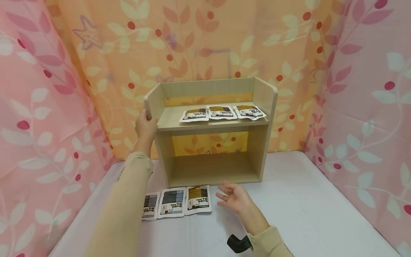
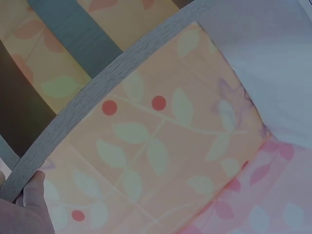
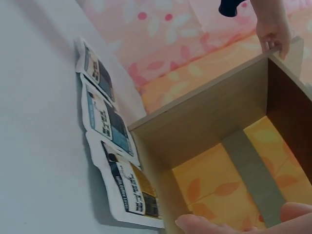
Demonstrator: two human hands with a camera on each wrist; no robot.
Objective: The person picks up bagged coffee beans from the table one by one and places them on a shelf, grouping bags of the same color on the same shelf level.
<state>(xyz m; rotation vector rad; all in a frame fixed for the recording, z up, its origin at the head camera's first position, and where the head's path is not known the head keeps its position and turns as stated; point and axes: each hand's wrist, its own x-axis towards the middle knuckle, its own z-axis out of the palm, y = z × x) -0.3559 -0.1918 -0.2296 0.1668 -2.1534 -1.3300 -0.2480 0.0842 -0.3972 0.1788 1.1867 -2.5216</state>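
A small wooden shelf unit (image 1: 212, 126) stands on the white table (image 1: 305, 214) against the back curtain. My left hand (image 1: 145, 127) grips the front edge of its left side panel (image 2: 97, 97); the same hand (image 3: 273, 31) shows in the right wrist view. Three flat pouches (image 1: 221, 112) lie in a row on the upper shelf. Three more pouches (image 1: 176, 205) lie on the table before the shelf's left half (image 3: 114, 146). My right hand (image 1: 234, 196) hovers open, palm up, just right of them and holds nothing. The lower compartment (image 1: 212, 167) has nothing in it.
Floral curtains enclose the table: pink on the left (image 1: 38, 107) and right (image 1: 369, 107), orange behind (image 1: 199, 43). A black wrist camera mount (image 1: 238, 243) sits on my right forearm.
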